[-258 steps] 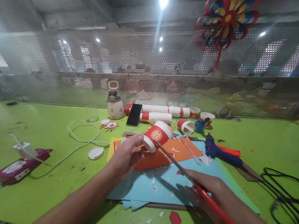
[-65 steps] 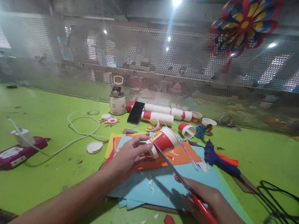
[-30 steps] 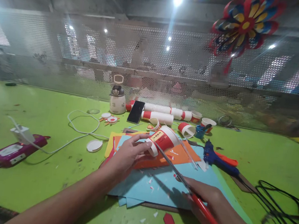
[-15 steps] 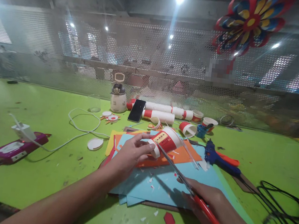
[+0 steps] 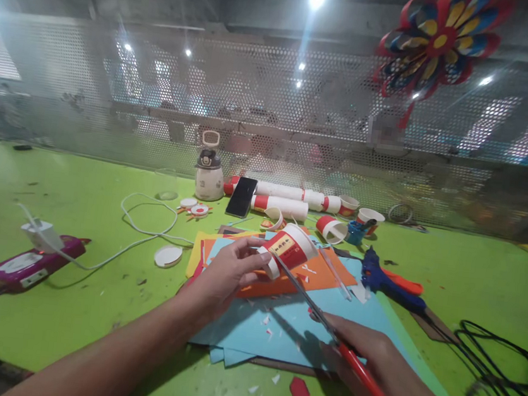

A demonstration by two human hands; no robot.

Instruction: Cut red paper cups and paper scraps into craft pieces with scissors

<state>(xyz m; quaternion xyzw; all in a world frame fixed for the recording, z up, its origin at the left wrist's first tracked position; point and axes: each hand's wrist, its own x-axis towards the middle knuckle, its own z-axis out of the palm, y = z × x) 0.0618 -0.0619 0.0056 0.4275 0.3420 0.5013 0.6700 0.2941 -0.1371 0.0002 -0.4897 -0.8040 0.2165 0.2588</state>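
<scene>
My left hand (image 5: pixel 237 265) is closed on a red and white paper cup (image 5: pixel 294 247), which lies tilted with its bottom toward my fingers. My right hand (image 5: pixel 362 342) grips a pair of scissors by the red handles. The scissors' (image 5: pixel 301 291) blades reach to the cup's side near its base. Whether the blades are parted I cannot tell. Under both hands lie stacked sheets of coloured paper, with blue paper (image 5: pixel 258 331) and orange paper (image 5: pixel 331 275) on top. Small paper scraps are scattered over them.
A blue glue gun (image 5: pixel 391 289) with a black cord lies at right. At left are a purple power strip (image 5: pixel 37 264) and a white cable. Behind stand a bottle (image 5: pixel 209 179), a phone (image 5: pixel 242 197), stacked cups (image 5: pixel 286 208) and a cut cup (image 5: pixel 331 229).
The cup and the scissors' tips have shifted slightly to the left, the cup turning a little in my left hand. Both hands keep their hold.
</scene>
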